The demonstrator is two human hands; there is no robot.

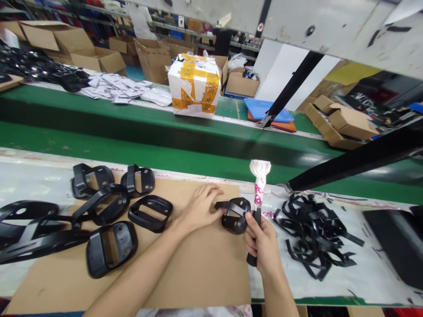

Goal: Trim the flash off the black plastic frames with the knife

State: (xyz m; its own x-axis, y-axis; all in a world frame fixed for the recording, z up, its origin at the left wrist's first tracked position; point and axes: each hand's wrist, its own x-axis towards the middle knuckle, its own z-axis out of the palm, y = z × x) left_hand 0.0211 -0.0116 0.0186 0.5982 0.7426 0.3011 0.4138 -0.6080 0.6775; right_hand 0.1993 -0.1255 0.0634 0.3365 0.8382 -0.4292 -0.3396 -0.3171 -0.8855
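Black plastic frame part (pixel 235 215) is held near the middle of the frame, a little to the right, over the right edge of a brown cardboard sheet (pixel 198 268). It is pinched at its left end by the fingers of the left hand (pixel 199 208), which lies flat on the cardboard with the fingers bent around the part. A tool (pixel 257 207) with a black handle and a top wrapped in white paper with pink marks is gripped in the right hand (pixel 261 243). That hand is closed tight around the handle, and the tool is held upright, just beside the part on its right.

More black frame parts (pixel 112 211) are laid in the lower left of the frame, some on the cardboard and some on the white table (pixel 39 180). A pile of thin black scraps (pixel 313 233) is seen at the lower right, near the right hand but apart from it. A green belt (pixel 132 136) is stretched across the middle of the frame. A white box with yellow tape (pixel 194 84) is set beyond it, at the upper middle. Brown cardboard boxes (pixel 95 59) are stacked at the upper left. Blue trays (pixel 267 110) are seen to the right of the white box.
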